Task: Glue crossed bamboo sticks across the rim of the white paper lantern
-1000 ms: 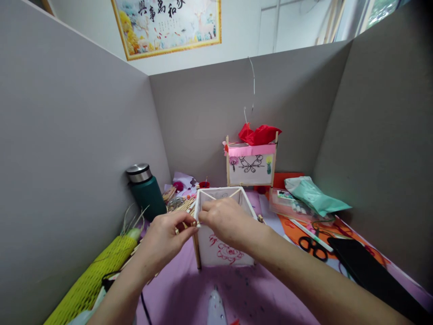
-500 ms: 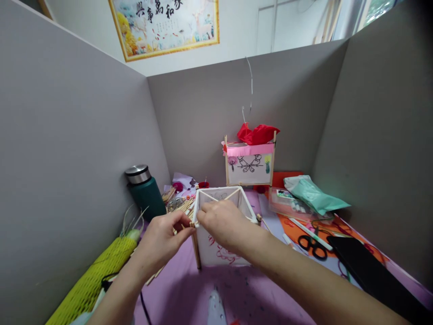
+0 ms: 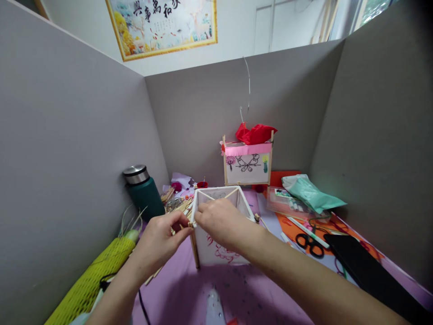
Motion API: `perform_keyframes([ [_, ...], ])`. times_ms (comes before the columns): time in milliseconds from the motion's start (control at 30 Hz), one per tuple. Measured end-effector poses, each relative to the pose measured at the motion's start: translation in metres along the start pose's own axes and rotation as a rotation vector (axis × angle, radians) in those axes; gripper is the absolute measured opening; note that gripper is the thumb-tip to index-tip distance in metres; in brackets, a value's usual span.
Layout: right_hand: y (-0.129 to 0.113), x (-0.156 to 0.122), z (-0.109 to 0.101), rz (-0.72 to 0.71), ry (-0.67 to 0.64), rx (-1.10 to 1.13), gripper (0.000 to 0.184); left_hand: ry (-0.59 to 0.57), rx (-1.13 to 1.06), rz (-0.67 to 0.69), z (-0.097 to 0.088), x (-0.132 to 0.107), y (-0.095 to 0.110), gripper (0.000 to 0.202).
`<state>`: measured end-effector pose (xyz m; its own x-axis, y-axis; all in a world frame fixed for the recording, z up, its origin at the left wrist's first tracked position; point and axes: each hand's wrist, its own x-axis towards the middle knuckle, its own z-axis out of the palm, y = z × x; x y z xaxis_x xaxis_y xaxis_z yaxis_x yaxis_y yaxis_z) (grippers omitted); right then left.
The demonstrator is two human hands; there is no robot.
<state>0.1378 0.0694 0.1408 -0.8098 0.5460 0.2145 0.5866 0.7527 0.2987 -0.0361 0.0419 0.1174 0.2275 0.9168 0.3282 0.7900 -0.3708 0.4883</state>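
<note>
- Head view: the left hand (image 3: pixel 158 239) and the right hand (image 3: pixel 219 221) meet at the near left top corner of a small paper lantern frame (image 3: pixel 219 246) that stands upright on the purple-covered bench (image 3: pixel 257 289).
- The left hand's fingers are pressed together in a pinch at that corner, where the wooden post (image 3: pixel 194 250) meets the white top rim; what exactly lies between them is too small to tell, perhaps the post's tip.
- The right hand lies over the top rim, its fingers curled and closed at the same corner, touching the left fingertips.
- The lantern's front panel is white paper with a red drawing, partly hidden by the right forearm.
- Just left of the lantern lies a heap of thin wooden sticks (image 3: pixel 179 206); beyond them stands a dark green flask (image 3: pixel 144 190) with a steel lid, near the left partition.
- A yellow-green foam mesh roll (image 3: pixel 93 275) lies along the left wall, near the left forearm.
- Behind the lantern, against the rear partition, stands a finished lantern (image 3: pixel 246 162) with a pink band, a butterfly drawing and red paper on top.
- To the right lie a teal bag (image 3: pixel 311 192), black scissors (image 3: pixel 307 243) on orange paper, and a black flat object (image 3: pixel 365 266), all well apart from the hands.
</note>
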Motion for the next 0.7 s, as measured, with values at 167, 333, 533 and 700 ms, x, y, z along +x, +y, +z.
perform_keyframes([
  [167,-0.0001,0.0002,-0.0019,0.009,-0.022,-0.001,0.017,0.005,0.003,0.006,-0.0004,0.0008,0.0009,0.015],
  [333,-0.0001,0.0015,0.0023,0.026,-0.001,0.009,0.018,-0.002,-0.003,0.006,0.0006,0.0010,0.0001,0.015],
  [533,0.0005,0.0029,0.0035,0.035,0.016,0.013,0.015,-0.017,-0.014,-0.014,0.0007,0.0006,-0.0008,0.014],
  [700,-0.0031,0.0047,-0.0008,0.059,-0.013,-0.018,0.017,-0.013,0.002,-0.001,0.0001,0.0005,0.0001,0.013],
])
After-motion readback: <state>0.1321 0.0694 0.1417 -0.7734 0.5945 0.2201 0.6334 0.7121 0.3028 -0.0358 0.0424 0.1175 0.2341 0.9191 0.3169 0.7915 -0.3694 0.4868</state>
